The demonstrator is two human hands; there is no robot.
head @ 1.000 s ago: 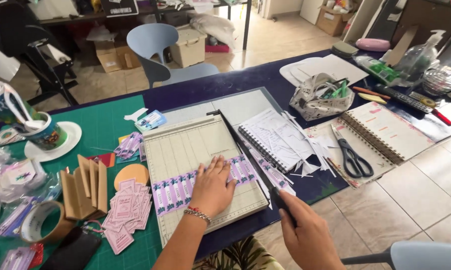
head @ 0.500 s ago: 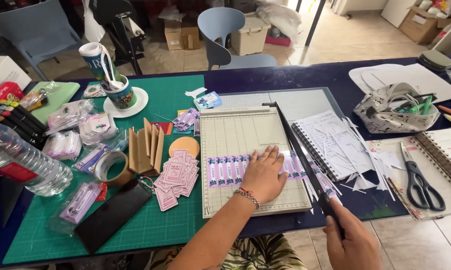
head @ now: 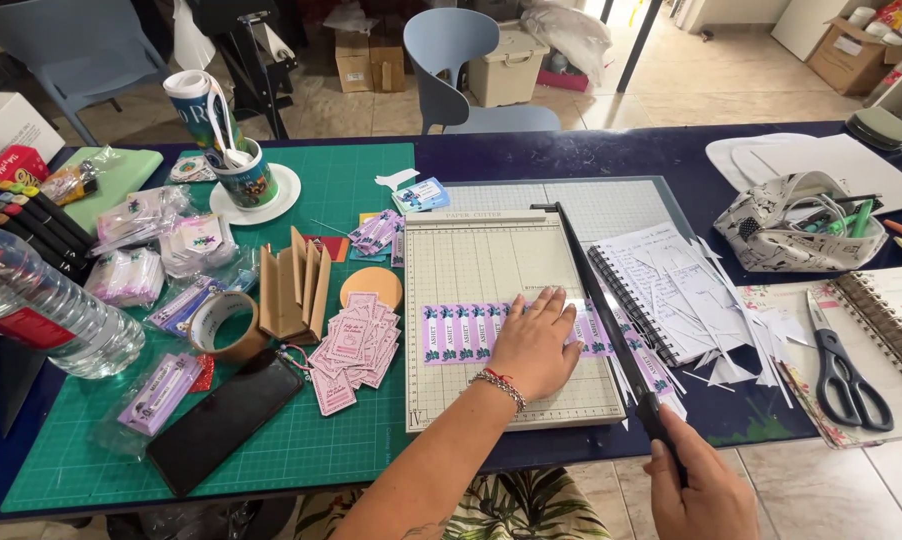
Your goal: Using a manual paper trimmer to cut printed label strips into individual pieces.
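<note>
On the gridded bed of the paper cutter, a strip of printed labels lies across, white and purple, with its right end going under the blade line. The left hand lies flat on this strip, fingers spread and palm down, holding nothing inside it; I judge it presses the strip so that it does not slide during a cut. The right hand is at the near right corner of the cutter, closed around the black handle of the cutter arm, which lies low and slanted along the cutter's right edge (whether the blade touches the strip already, I cannot tell).

Just right of the cutter, a spiral notebook carries a heap of thin white paper trimmings, probably because the cut-off pieces fall on that side. Further right of the cutter lie black scissors on a second notebook, and behind them a fabric pouch with pens.

Left of the cutter, on the green cutting mat, sits a loose pile of pink cards, near at hand for the finished pieces, it seems. Beyond it are upright cardboard pieces, a roll of brown tape, a black phone and a plastic water bottle lying on its side.
</note>
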